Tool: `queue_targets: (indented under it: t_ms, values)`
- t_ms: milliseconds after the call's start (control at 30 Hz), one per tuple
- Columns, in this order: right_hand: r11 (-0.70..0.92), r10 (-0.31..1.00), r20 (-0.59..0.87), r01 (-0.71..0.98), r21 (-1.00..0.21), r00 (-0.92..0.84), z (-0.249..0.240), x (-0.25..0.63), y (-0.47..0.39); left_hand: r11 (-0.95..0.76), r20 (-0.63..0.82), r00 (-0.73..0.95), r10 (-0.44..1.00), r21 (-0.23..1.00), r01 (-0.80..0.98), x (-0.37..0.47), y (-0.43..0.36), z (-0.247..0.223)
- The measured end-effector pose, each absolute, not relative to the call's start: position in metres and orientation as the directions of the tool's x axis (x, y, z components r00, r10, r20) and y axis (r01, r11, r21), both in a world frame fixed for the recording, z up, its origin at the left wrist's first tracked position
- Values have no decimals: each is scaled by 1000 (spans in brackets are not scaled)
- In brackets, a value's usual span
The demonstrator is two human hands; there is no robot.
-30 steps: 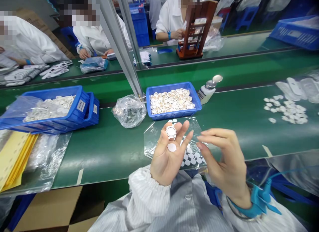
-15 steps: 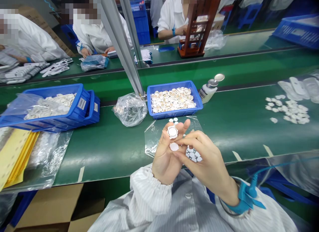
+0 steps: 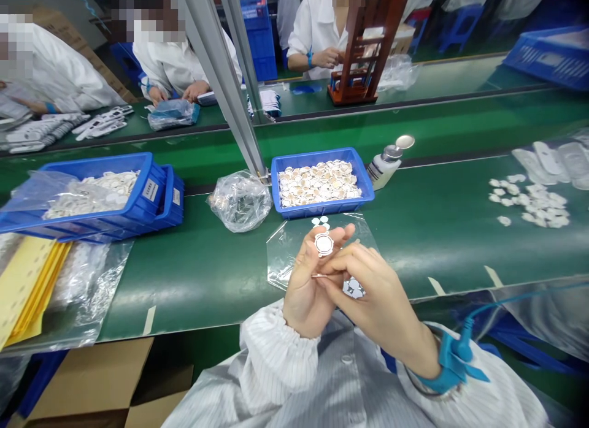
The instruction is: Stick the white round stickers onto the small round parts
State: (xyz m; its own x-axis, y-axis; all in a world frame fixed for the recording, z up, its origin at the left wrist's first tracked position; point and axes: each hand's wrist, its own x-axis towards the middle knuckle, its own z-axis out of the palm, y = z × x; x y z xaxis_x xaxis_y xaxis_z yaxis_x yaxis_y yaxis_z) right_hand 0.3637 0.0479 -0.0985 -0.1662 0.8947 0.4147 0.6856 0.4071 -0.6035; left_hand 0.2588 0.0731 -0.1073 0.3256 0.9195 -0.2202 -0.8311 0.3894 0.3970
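My left hand point(image 3: 306, 287) is turned palm up, its thumb and fingers closed on a small white round part point(image 3: 324, 244) with tabs on its rim. Just below that part, my right hand point(image 3: 375, 296) pinches a thin disc point(image 3: 319, 276) between thumb and fingertips; it shows nearly edge-on. Both hands are close together over a clear plastic sheet point(image 3: 281, 259), where several loose white discs point(image 3: 353, 288) lie, partly hidden by my right hand. Behind them stands a blue bin point(image 3: 322, 211) filled with round white and tan discs.
A crumpled clear bag point(image 3: 240, 201) and a white bottle point(image 3: 384, 168) with a raised metal lid flank the bin. More blue bins point(image 3: 105, 222) stand left, with white parts. Small white pieces point(image 3: 536, 204) lie right. A metal post point(image 3: 225, 78) rises ahead; co-workers sit beyond.
The disc in my right hand has tilted from face-on to nearly edge-on. The white round part in my left hand has shifted slightly to the right.
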Motion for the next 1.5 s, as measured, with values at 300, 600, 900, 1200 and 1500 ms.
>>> queue_targets:
  t_ms: [300, 600, 900, 1200, 1500]
  values:
    - [618, 739, 536, 727, -300, -407, -94, 382, 44, 399, -240, 339, 909, 273, -876, 263, 81, -111]
    - [372, 906, 391, 745, -553, -162, -92, 369, 41, 254, -135, 217, 967, 414, -874, 268, 76, -108]
    - [468, 826, 526, 770, -434, -205, -100, 372, 45, 285, -143, 249, 958, 372, -883, 270, 73, -112]
    - [623, 676, 689, 701, -347, -260, -58, 398, 48, 397, -112, 385, 916, 380, -835, 262, 68, -110]
    - [648, 653, 638, 737, -191, -408, -45, 398, 62, 445, -108, 448, 888, 451, -774, 256, 65, -114]
